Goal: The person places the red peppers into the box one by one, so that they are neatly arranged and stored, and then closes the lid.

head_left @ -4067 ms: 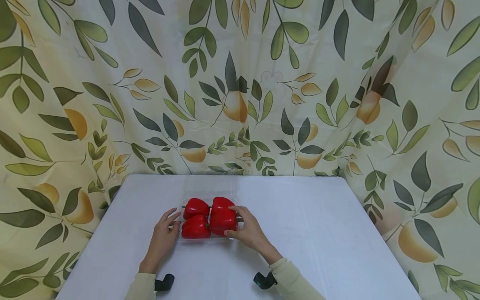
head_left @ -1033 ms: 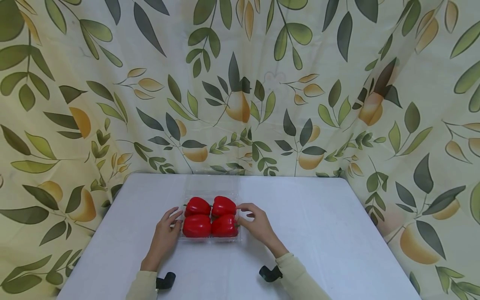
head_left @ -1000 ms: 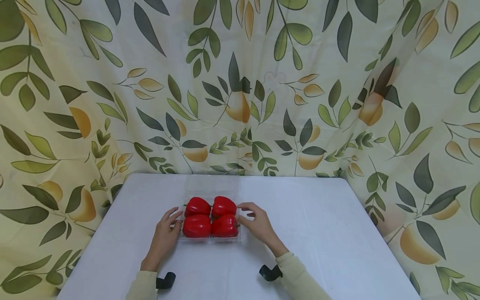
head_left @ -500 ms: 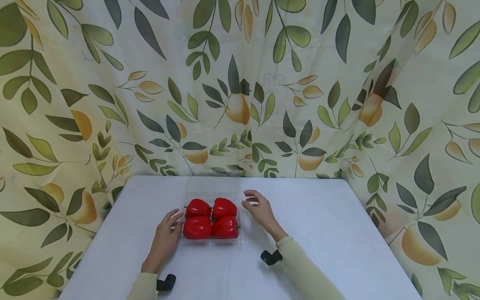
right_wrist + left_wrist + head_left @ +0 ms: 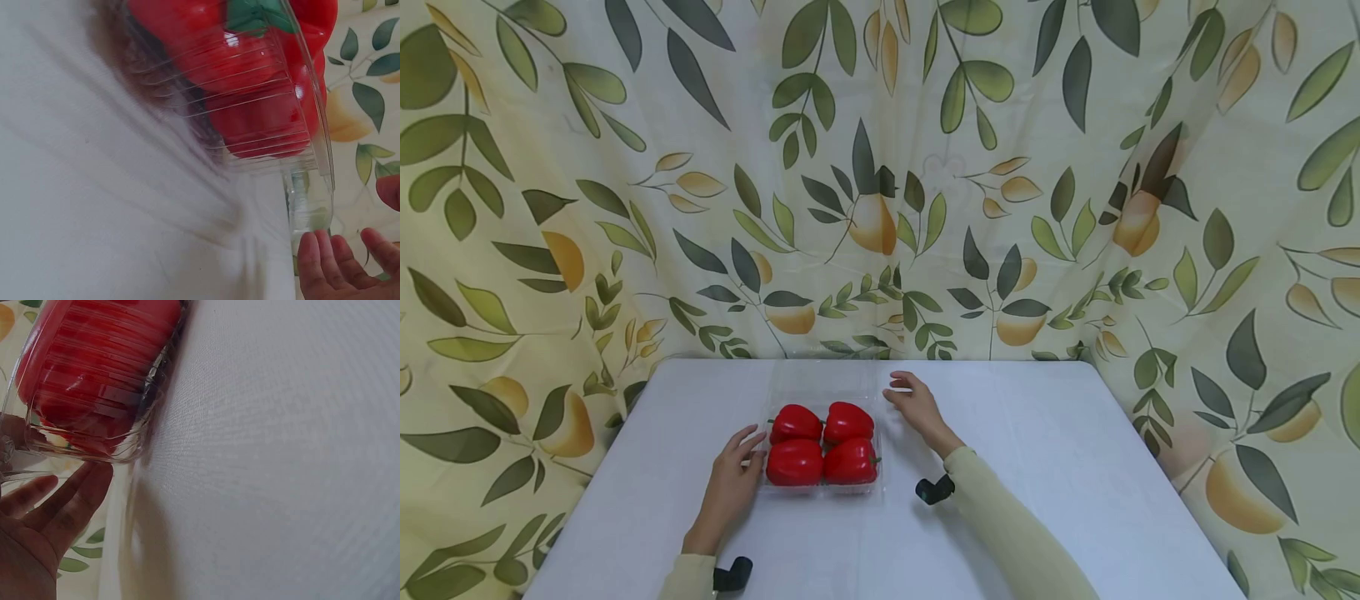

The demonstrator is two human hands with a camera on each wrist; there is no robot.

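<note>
Several red bell peppers (image 5: 794, 462) sit in two rows in a clear plastic clamshell box (image 5: 820, 490), whose lid (image 5: 823, 381) lies folded back behind it. At the box's left side is my left hand (image 5: 727, 485); in the left wrist view, its extended fingers touch or nearly touch a corner of the clear box (image 5: 119, 453). My right hand (image 5: 921, 412), holding nothing, hovers with loosely bent fingers just right of the lid. The right wrist view has a pepper with a green stem (image 5: 256, 15) behind the box's ribbed wall, with the fingers (image 5: 312, 262) apart from it.
A white-covered table (image 5: 1037, 467) carries the box left of its middle. Behind and at both sides hangs a leaf-and-fruit patterned curtain (image 5: 1000, 208). Black wrist-worn mounts (image 5: 935, 490) stick out inward from both sleeves.
My right hand has let go of the front right pepper, then moved back along the box toward the lid. That pepper's stem now points right. The left hand has stayed at the box's side.
</note>
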